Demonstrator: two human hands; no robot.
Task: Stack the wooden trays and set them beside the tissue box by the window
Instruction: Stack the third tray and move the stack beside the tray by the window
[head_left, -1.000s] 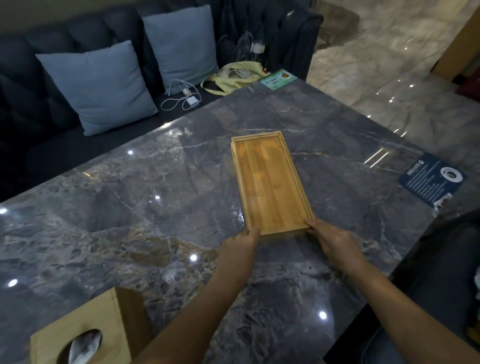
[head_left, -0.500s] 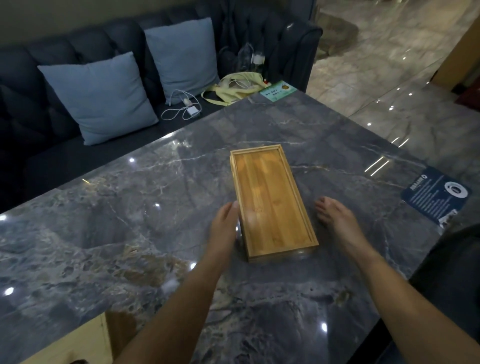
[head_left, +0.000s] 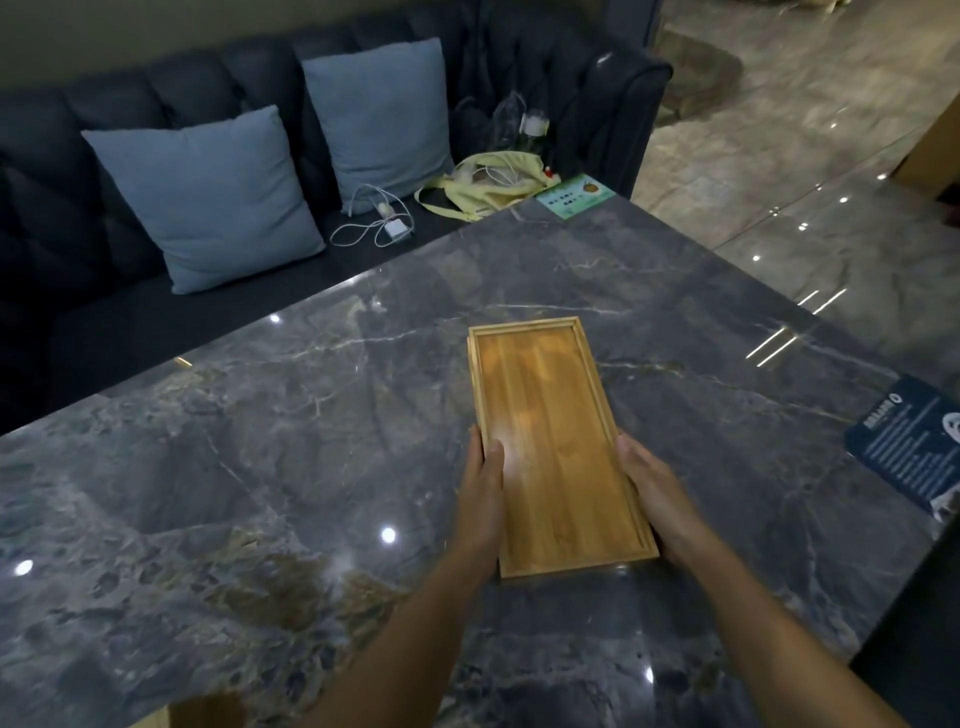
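A stack of wooden trays lies lengthwise in the middle of the dark marble table; a second rim shows just under the top tray along its far left edge. My left hand grips the stack's left long side with the thumb over the rim. My right hand presses against the right long side near the front corner. Only a sliver of the wooden tissue box shows at the bottom left edge of the view.
A dark sofa with two blue cushions runs along the table's far side, with a charger and cable and a yellow bag on it. A green card and a blue card lie on the table.
Both hands have closed in on the long sides of the tray stack. The view has tilted up, so the tissue box has nearly left the frame.
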